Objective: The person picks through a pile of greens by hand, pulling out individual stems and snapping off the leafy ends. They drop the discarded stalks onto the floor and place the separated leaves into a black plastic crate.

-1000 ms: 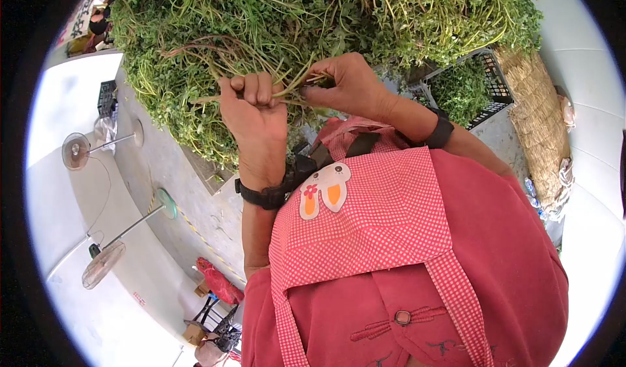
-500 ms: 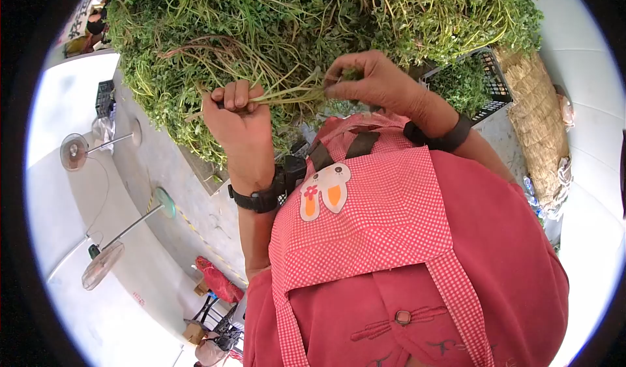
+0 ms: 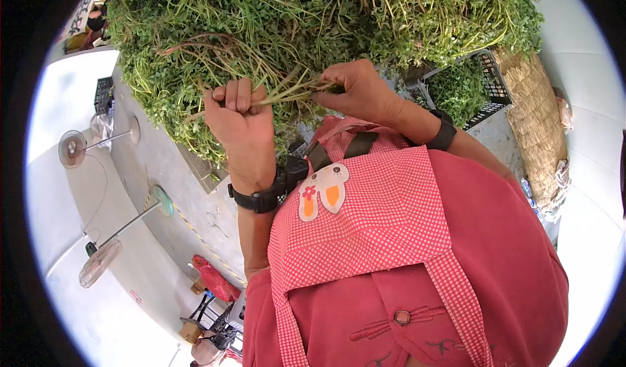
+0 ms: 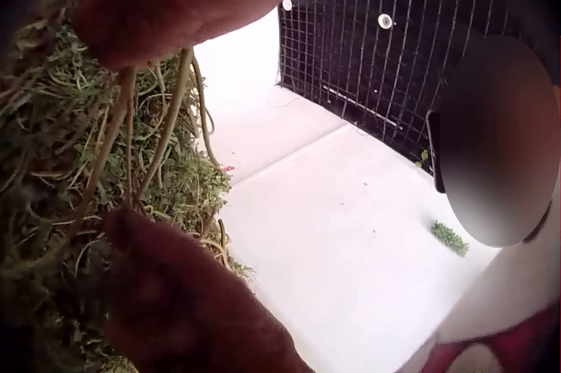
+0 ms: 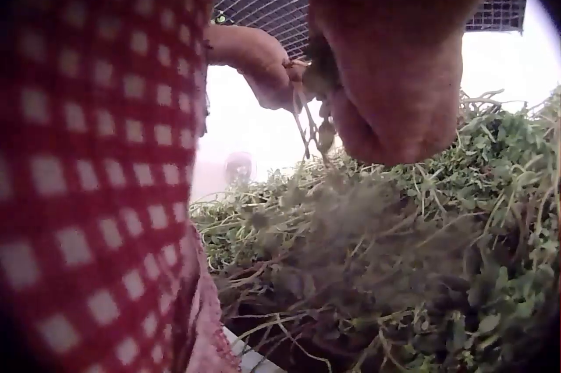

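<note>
My left hand (image 3: 244, 129) grips a small bunch of long, pale green stems (image 3: 287, 95), its fingers curled over them. The stems stretch sideways toward my right hand (image 3: 368, 94), which pinches them near their other end. In the left wrist view, several stems (image 4: 171, 119) run down from between a finger (image 4: 193, 5) and the thumb (image 4: 188, 298). The right wrist view has my right hand (image 5: 399, 84) large at the top, with thin stems hanging beside it. Both hands are above the near edge of a big heap of leafy greens (image 3: 313, 28).
A black plastic crate (image 3: 499, 83) holding loose greens stands right of the heap, beside a straw roll (image 3: 531, 125). Standing fans (image 3: 101, 262) are at the left by a white wall. A red checked apron (image 3: 365, 210) covers my front, close below the hands.
My right hand drew away rightward from the left hand with leafy bits in its fingers, then came back slightly left onto the stems. The left hand shifted a little left, still gripping the stems.
</note>
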Action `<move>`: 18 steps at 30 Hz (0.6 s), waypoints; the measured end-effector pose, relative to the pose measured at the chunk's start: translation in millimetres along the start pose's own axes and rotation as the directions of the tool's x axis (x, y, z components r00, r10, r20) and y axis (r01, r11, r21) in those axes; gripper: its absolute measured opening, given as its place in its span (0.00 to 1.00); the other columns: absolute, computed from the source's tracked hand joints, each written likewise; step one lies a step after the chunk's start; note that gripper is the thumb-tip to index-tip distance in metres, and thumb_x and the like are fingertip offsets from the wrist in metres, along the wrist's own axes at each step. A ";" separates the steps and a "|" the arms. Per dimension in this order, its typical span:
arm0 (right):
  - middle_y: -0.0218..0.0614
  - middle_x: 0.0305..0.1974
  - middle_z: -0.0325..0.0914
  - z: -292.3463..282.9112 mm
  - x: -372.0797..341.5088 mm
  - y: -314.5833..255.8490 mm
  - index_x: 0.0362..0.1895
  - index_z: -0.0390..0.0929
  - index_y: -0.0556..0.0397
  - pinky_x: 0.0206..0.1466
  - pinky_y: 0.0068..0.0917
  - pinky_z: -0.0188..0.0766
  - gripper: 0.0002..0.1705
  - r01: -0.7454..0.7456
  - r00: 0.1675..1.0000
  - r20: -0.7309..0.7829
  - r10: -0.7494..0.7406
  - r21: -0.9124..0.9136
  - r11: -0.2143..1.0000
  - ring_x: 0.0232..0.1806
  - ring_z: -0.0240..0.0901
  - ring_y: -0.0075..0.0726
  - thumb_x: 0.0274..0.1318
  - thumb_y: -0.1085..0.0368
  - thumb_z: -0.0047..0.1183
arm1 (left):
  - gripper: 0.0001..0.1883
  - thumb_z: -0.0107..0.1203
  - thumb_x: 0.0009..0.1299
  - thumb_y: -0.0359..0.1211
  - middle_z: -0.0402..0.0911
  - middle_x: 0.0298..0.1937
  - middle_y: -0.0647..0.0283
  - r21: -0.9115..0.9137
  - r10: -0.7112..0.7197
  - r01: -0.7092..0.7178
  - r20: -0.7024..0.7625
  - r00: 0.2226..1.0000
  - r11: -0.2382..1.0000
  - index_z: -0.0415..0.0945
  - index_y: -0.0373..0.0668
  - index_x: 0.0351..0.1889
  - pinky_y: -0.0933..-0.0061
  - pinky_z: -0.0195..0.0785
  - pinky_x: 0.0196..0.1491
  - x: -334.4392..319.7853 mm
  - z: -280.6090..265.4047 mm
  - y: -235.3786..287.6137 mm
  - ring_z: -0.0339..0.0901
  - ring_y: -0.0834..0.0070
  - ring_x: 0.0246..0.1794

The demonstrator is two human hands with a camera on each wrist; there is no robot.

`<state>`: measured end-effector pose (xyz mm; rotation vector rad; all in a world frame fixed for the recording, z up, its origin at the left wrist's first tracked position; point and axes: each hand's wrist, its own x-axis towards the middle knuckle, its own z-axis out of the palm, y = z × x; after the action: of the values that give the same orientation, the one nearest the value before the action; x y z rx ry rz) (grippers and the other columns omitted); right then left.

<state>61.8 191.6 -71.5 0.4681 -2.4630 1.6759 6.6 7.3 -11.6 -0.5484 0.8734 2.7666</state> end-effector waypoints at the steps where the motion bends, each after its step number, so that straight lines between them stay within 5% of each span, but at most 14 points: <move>1: 0.32 0.27 0.77 -5.1 2.3 -8.3 0.31 0.79 0.56 0.26 0.20 0.65 0.08 -0.300 0.954 0.038 0.299 0.222 0.928 0.22 0.69 0.22 0.47 0.66 0.59 | 0.15 0.35 0.71 0.37 0.48 0.13 0.74 0.006 -0.035 0.035 0.037 0.999 0.999 0.56 0.51 0.19 0.80 0.41 0.19 -0.7 -1.1 0.8 0.47 0.82 0.13; 2: 0.31 0.27 0.76 -7.6 3.1 -12.9 0.29 0.79 0.55 0.23 0.18 0.62 0.06 -0.557 0.821 0.139 0.554 0.413 0.721 0.19 0.65 0.20 0.48 0.66 0.58 | 0.15 0.35 0.71 0.37 0.48 0.13 0.74 0.007 -0.036 0.036 0.037 0.999 0.999 0.56 0.51 0.19 0.80 0.41 0.19 -2.1 -0.5 0.1 0.47 0.82 0.13; 3: 0.31 0.27 0.76 -10.6 1.3 -2.1 0.29 0.79 0.55 0.23 0.18 0.62 0.06 -0.556 0.821 0.138 0.554 0.414 0.721 0.19 0.65 0.20 0.48 0.66 0.58 | 0.15 0.35 0.71 0.36 0.48 0.13 0.75 0.058 0.004 -0.004 0.016 1.000 0.998 0.56 0.51 0.18 0.80 0.40 0.18 -5.3 5.6 -1.3 0.46 0.83 0.12; 5: 0.31 0.25 0.73 -26.7 -6.7 30.9 0.27 0.77 0.56 0.22 0.21 0.62 0.09 -0.456 0.706 0.150 0.692 0.844 0.283 0.18 0.65 0.23 0.50 0.63 0.56 | 0.15 0.35 0.70 0.36 0.48 0.13 0.75 0.108 0.044 -0.044 0.003 0.999 0.993 0.56 0.51 0.18 0.80 0.38 0.18 -7.7 11.4 1.8 0.45 0.83 0.12; 6: 0.31 0.25 0.73 -37.9 -9.7 30.7 0.27 0.77 0.56 0.22 0.21 0.62 0.09 -0.457 0.708 0.150 0.690 0.842 0.286 0.18 0.65 0.23 0.50 0.63 0.56 | 0.15 0.35 0.70 0.36 0.48 0.13 0.75 0.090 0.045 -0.048 0.031 0.998 0.995 0.56 0.51 0.18 0.80 0.38 0.18 -8.0 10.7 6.4 0.45 0.83 0.12; 8: 0.31 0.25 0.73 -60.2 -10.4 19.7 0.29 0.74 0.53 0.18 0.21 0.57 0.06 -0.280 0.740 0.202 0.642 0.960 0.021 0.14 0.57 0.20 0.52 0.64 0.54 | 0.16 0.34 0.70 0.35 0.48 0.13 0.75 0.076 0.046 -0.049 0.049 0.998 0.996 0.56 0.52 0.18 0.80 0.37 0.18 -7.6 6.6 11.0 0.45 0.84 0.12; 10: 0.30 0.26 0.73 -62.6 -11.7 7.8 0.31 0.71 0.53 0.17 0.18 0.54 0.07 -0.262 0.765 0.181 0.619 0.964 0.042 0.14 0.57 0.16 0.54 0.64 0.54 | 0.16 0.34 0.71 0.36 0.47 0.13 0.75 0.062 0.035 -0.034 -0.021 0.999 0.997 0.55 0.52 0.18 0.80 0.37 0.18 -2.6 4.9 8.8 0.44 0.84 0.12; 13: 0.28 0.24 0.73 -57.0 -12.1 7.2 0.35 0.74 0.54 0.15 0.12 0.50 0.11 -0.399 0.858 0.172 0.484 0.816 0.418 0.14 0.56 0.12 0.54 0.61 0.55 | 0.16 0.34 0.71 0.36 0.47 0.13 0.75 0.097 0.061 -0.055 -0.062 0.996 0.994 0.55 0.52 0.18 0.80 0.37 0.18 -5.1 10.9 5.3 0.44 0.84 0.12; 18: 0.22 0.19 0.70 -52.9 -10.4 -7.9 0.44 0.76 0.59 0.17 0.13 0.54 0.17 -0.548 0.826 0.310 0.471 0.635 0.544 0.16 0.57 0.10 0.55 0.60 0.55 | 0.15 0.34 0.70 0.36 0.47 0.13 0.75 0.108 0.054 -0.054 0.007 0.999 0.993 0.56 0.52 0.18 0.80 0.39 0.19 -3.1 12.5 6.7 0.44 0.84 0.12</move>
<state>70.5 239.7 -47.5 -0.1768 -2.0110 2.9288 3.8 9.0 2.6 -0.5072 1.0457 2.7466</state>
